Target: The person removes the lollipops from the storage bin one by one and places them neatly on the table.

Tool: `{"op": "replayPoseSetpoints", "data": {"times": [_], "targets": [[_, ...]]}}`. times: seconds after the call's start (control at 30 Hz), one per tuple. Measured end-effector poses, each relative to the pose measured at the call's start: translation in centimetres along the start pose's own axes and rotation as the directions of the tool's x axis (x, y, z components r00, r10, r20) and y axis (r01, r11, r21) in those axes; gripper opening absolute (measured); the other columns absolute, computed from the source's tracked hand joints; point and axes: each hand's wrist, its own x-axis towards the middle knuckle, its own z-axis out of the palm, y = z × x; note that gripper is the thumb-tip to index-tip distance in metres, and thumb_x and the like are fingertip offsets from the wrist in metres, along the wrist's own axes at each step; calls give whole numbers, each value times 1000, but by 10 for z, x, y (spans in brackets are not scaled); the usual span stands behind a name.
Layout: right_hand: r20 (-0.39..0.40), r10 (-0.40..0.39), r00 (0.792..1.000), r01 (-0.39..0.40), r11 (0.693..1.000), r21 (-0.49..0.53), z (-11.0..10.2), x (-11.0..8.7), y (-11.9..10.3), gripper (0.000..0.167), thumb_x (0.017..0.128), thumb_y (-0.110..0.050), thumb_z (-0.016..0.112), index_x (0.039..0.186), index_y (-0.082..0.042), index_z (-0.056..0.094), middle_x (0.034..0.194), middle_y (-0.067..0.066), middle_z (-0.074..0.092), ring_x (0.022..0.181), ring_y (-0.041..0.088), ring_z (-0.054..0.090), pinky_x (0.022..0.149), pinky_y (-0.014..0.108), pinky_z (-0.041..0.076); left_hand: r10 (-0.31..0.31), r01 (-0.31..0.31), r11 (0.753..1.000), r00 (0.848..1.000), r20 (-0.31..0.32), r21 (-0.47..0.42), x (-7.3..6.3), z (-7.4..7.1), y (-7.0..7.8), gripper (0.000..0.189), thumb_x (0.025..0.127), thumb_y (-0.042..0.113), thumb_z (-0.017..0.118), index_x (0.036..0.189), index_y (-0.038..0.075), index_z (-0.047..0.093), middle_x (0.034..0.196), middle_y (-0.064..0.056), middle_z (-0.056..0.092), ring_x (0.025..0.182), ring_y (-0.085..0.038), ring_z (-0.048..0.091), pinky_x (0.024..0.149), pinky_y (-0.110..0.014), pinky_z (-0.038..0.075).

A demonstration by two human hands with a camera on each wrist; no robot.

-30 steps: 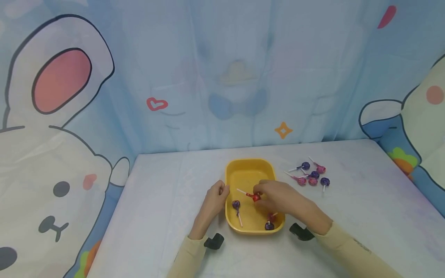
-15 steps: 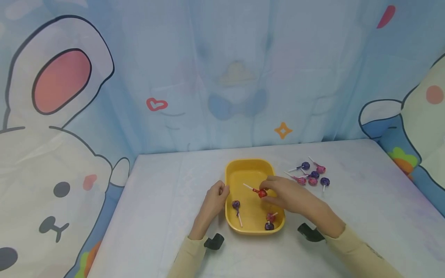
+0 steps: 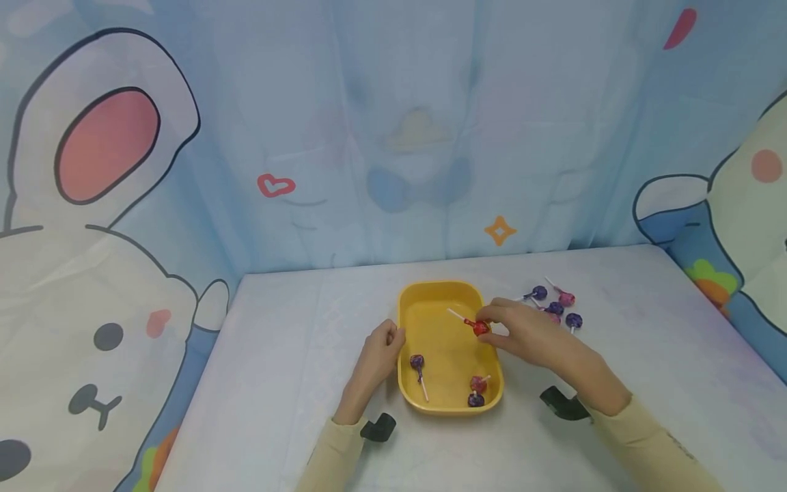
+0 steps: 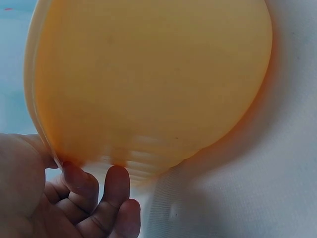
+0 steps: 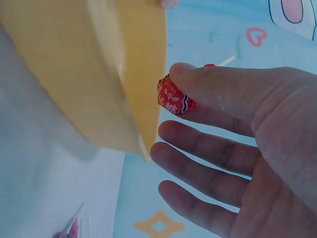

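Note:
Between thumb and forefinger, my right hand [image 3: 530, 333] pinches a red-wrapped lollipop [image 3: 481, 329] over the right rim of the yellow tray [image 3: 439, 301]. Its white stick points up and left. In the right wrist view the red lollipop [image 5: 171, 95] sits at the thumb tip, the other fingers apart from it. My left hand [image 3: 376, 352] grips the tray's left rim; in the left wrist view, the fingers [image 4: 116, 186] press the outside wall. Inside the tray lie a purple lollipop [image 3: 417, 362] at the left, and a pinkish-red lollipop [image 3: 478, 384] and a dark purple lollipop [image 3: 476, 400] at the lower right.
On the white table [image 3: 295, 355], several purple and pink lollipops [image 3: 574, 320] lie in a loose group right of the tray, partly behind my right hand. A printed blue curtain [image 3: 307, 137] hangs at the table's back edge.
My right hand has lifted the red lollipop from over the tray's middle and carried it up and right to the right rim. The left hand has stayed on the left rim.

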Motion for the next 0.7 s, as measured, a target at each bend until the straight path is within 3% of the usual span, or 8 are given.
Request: {"op": "replayPoseSetpoints", "data": {"times": [0.47,0.7], "targets": [[-18,61,998,-60,998,10,2,-8,23,30,88,-25,77,114,-11,70,106,4,71,104,29,67,88,46,57,0,0,1000,1000,1,2,-1,-1,1,24,105,31,48,88,14,47,70,4,43,61,-11,44,53,-23,36],[-24,135,991,-135,991,16,1,-13,41,34,88,-28,78,116,-10,69,109,7,71,103,29,67,86,46,58,1,-1,1000,1000,-2,10,0,0,1,24,105,30,48,88,14,47,70,3,42,60,-11,44,53,-23,35]]}}
